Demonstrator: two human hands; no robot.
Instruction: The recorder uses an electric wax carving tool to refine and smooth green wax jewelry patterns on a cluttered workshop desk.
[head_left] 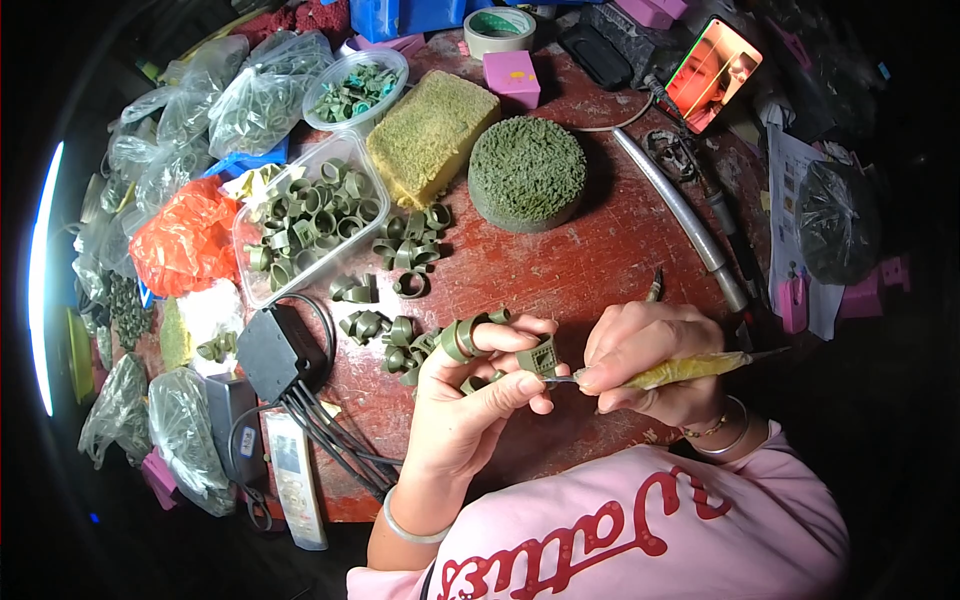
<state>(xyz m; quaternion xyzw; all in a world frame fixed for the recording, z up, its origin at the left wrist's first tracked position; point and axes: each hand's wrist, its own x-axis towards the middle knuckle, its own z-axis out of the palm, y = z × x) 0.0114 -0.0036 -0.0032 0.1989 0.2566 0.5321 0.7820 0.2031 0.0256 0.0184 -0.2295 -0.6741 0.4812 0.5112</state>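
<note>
My left hand point(462, 395) pinches a dark green wax ring point(540, 357) with a patterned square top between thumb and fingers. More green rings point(459, 340) are worn on its fingers. In my right hand point(650, 355) is a thin-tipped carving tool point(690, 370), its handle wrapped in yellow. The tool's metal tip meets the ring at its lower edge, beside my left thumb. Just beyond my left hand, loose green rings point(400, 335) lie on the red tabletop point(540, 270).
A clear plastic box point(378, 215) of rings stands at left, with a round tub point(320, 110) behind. A yellow sponge block point(432, 135) and round green block point(527, 175) sit mid-table. Right are a silver tapered rod point(680, 215) and lit phone point(712, 75). A black cable box point(278, 350) lies left.
</note>
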